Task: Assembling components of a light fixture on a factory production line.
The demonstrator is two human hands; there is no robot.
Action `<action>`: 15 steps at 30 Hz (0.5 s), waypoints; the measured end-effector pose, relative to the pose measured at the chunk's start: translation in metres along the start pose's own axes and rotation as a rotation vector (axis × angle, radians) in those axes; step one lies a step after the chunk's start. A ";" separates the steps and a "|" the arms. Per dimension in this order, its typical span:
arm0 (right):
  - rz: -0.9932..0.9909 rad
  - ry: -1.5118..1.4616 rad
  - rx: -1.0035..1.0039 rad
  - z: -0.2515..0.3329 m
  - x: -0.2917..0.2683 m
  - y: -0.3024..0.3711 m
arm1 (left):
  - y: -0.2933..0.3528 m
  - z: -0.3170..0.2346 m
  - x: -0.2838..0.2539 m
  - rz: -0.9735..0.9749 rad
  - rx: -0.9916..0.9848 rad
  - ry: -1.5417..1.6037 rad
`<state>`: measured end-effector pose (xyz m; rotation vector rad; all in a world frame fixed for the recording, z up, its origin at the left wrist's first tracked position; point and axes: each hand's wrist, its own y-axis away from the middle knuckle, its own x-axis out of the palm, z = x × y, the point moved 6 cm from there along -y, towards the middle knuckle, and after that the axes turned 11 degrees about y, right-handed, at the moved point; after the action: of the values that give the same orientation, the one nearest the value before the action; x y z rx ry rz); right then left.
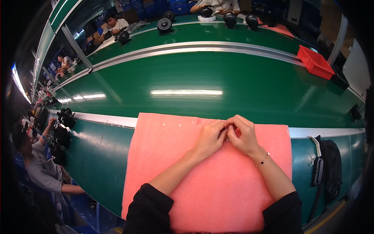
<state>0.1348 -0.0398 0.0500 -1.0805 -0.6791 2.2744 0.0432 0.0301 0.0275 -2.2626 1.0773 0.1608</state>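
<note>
A pink foam sheet (218, 187) lies over the green worktop in front of me, with several tiny shiny round pieces (179, 125) scattered along its far part. Above that far part my left hand (211, 136) and my right hand (242, 134) meet, fingertips pinched together. Whatever they hold between the fingertips is too small and too hidden to name. A thin bracelet (262, 162) with a dark charm circles my right wrist. Both forearms come in from the lower edge in black sleeves.
A green conveyor belt (187, 74) runs across beyond the sheet. On its far right stands a red plastic bin (314, 62). A black bag (332, 167) lies right of the sheet. Black round devices (164, 25) line the far bench, where people work. A co-worker (43, 167) sits at left.
</note>
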 end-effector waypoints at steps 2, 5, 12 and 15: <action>-0.008 0.010 -0.002 0.000 -0.001 0.000 | 0.000 -0.002 0.000 -0.007 0.021 -0.007; -0.004 0.014 0.008 0.000 0.000 0.000 | -0.001 -0.002 0.000 -0.006 0.022 -0.005; -0.005 0.026 0.020 -0.002 0.001 0.000 | 0.000 0.000 0.000 -0.002 -0.008 -0.013; -0.002 0.032 0.026 -0.002 0.001 0.000 | 0.000 -0.001 0.000 -0.011 -0.004 -0.017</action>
<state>0.1356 -0.0391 0.0485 -1.1015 -0.6352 2.2533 0.0432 0.0296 0.0279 -2.2665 1.0569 0.1777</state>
